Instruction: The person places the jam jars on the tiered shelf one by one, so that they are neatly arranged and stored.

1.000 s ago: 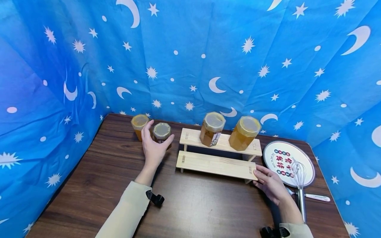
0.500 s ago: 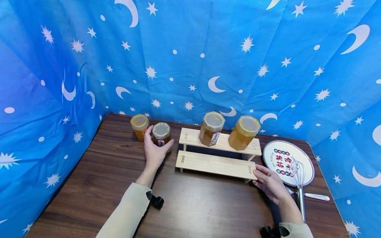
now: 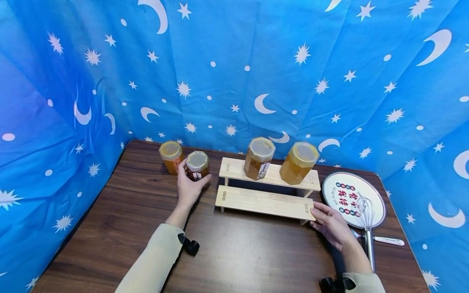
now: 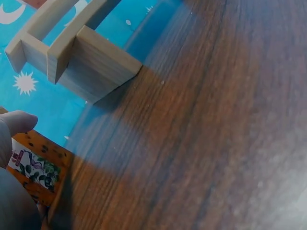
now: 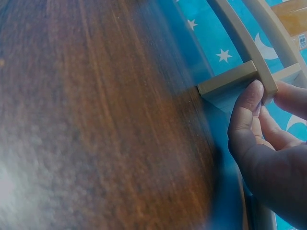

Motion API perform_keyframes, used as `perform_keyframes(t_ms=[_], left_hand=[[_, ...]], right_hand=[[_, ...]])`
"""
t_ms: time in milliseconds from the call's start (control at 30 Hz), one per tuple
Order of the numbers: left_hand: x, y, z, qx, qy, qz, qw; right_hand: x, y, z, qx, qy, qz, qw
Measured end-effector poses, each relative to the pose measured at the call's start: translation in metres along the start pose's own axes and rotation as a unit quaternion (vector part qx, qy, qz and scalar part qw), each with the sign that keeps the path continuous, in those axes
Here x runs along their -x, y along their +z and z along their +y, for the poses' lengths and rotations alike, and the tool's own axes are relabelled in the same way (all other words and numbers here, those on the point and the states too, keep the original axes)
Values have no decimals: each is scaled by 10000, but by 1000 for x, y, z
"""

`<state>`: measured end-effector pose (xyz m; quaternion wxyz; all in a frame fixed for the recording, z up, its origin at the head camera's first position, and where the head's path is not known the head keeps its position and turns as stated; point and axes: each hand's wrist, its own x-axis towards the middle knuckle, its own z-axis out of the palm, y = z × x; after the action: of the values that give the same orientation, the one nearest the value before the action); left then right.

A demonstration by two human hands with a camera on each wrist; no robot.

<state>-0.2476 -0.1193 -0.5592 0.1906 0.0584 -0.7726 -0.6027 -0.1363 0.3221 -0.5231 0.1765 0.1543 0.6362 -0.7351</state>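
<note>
A small honey jar [image 3: 197,162] with a pale lid stands on the dark wooden table [image 3: 249,252], left of a two-step wooden rack [image 3: 264,200]. My left hand [image 3: 193,176] wraps around it, fingers on its left side and thumb on its right. In the left wrist view the thumb [image 4: 17,123] lies against the jar's label [image 4: 34,167], with the rack's left leg [image 4: 96,69] beyond. My right hand [image 3: 316,211] pinches the right end of the rack's lower step. The right wrist view shows its thumb [image 5: 247,110] on the end of the rack [image 5: 230,84].
Two taller honey jars [image 3: 259,158] [image 3: 299,162] stand on the upper step. Another small jar [image 3: 170,156] sits behind my left hand. A round printed fan [image 3: 348,191] and a whisk [image 3: 367,219] lie at the right. Blue star cloth [image 3: 234,73] walls in the table.
My left hand has slid forward and its fingers and thumb have closed around the small jar. The right hand stays on the rack's end.
</note>
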Motion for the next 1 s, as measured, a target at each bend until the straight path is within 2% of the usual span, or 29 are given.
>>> perform_keyframes(t_ms=[367, 633, 1000], left_hand=[[-2, -1, -5, 20, -280, -70, 9996], [-4, 0, -5, 110, -299, -54, 9995], [-4, -3, -6, 83, -136, -53, 9999]], right_hand=[[0, 0, -2, 17, 7, 15, 10000], [-1, 0, -3, 56, -22, -13, 10000], [-2, 0, -3, 120, -3, -2, 9999]])
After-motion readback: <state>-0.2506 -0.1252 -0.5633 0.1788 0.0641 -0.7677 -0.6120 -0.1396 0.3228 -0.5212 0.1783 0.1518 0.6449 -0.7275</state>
